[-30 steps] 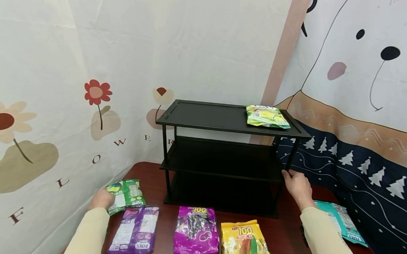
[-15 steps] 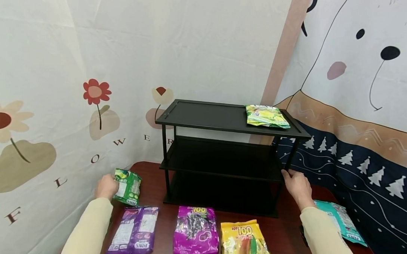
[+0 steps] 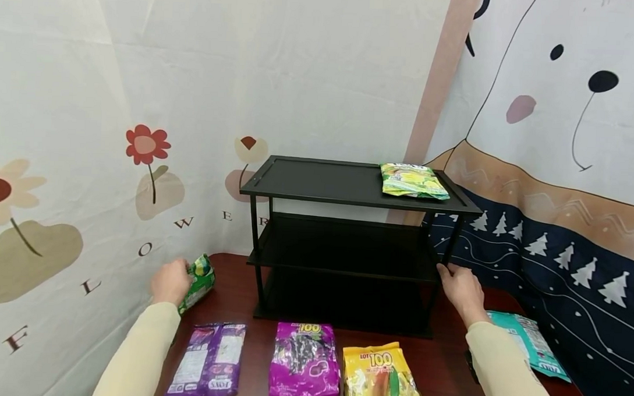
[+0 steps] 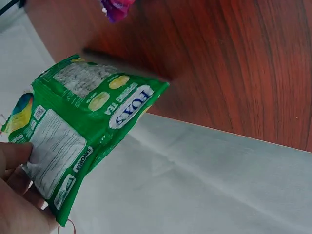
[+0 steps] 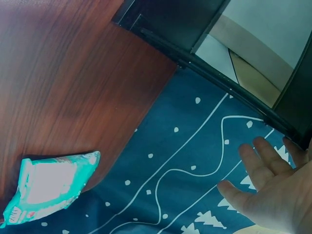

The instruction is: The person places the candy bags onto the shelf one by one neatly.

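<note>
My left hand point(image 3: 171, 281) pinches a green Fox's candy bag point(image 4: 97, 117) by one end, over the table's left side. In the left wrist view the bag's printed back faces the camera, tilted, with the thumb on its pale label. My right hand point(image 3: 463, 290) grips the right side of a black three-tier shelf rack point(image 3: 312, 180), at the middle tier beside the post. Its other fingers point(image 5: 263, 163) stretch loosely beside the rack in the right wrist view. A yellow-green candy bag point(image 3: 413, 181) lies on the top tier, toward the right.
Along the front of the dark red table point(image 3: 259, 359) lie a purple Fox's bag point(image 3: 206, 363), a magenta Lot 100 bag point(image 3: 305, 363) and a yellow Lot 100 bag point(image 3: 381, 375). A teal bag point(image 3: 532, 345) lies at the right. Printed cloth point(image 3: 321, 76) hangs behind and beside the table.
My left hand has moved away from me and slightly right with the green bag, lifting and turning it so it shows more edge-on. The right hand stays at the rack.
</note>
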The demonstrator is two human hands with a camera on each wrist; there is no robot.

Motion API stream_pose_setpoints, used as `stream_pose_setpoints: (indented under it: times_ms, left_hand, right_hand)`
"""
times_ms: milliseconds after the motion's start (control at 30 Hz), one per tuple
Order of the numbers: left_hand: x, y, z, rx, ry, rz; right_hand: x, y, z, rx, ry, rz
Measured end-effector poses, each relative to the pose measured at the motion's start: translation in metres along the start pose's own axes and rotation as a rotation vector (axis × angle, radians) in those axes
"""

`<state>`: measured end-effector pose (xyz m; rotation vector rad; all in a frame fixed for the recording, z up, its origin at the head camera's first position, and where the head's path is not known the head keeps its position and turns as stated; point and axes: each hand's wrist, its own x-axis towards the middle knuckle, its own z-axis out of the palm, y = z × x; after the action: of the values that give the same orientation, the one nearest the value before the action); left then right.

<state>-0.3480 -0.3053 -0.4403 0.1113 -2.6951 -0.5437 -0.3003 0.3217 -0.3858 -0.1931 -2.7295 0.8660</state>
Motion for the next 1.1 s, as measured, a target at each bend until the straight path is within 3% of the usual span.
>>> stream_pose_setpoints:
  times_ms: [133, 333, 400, 467, 567, 633, 867, 1100]
  left_hand:
    - [-0.001, 0.005, 0.009, -0.033, 0.0, 0.079]
    - [-0.002, 0.015, 0.023, -0.069, 0.019, 0.285]
    - [-0.002, 0.017, 0.027, -0.077, 0.004, 0.34]
    - [-0.003, 0.017, 0.031, -0.077, -0.052, 0.36]
    - [-0.005, 0.016, 0.035, -0.071, -0.175, 0.299]
    - [-0.008, 0.015, 0.034, -0.049, -0.221, 0.245]
    - [-0.011, 0.021, 0.033, 0.054, -0.187, 0.141]
    - [-0.022, 0.027, 0.045, 0.153, -0.295, 0.019]
  right_hand:
    - [0.001, 0.0, 0.001, -0.002, -0.003, 0.001]
    - [0.001, -0.001, 0.0, -0.003, 0.002, -0.004]
    - [0.0, -0.001, -0.001, -0.002, 0.001, -0.003]
    - [0.0, -0.001, 0.0, -0.005, 0.003, 0.0]
    - [0.0, 0.0, 0.001, -0.009, 0.006, 0.0]
    - [-0.001, 0.0, 0.002, -0.012, 0.015, -0.003]
    - [-0.001, -0.001, 0.002, -0.013, 0.028, 0.0]
    - [-0.001, -0.001, 0.002, -0.009, 0.014, 0.005]
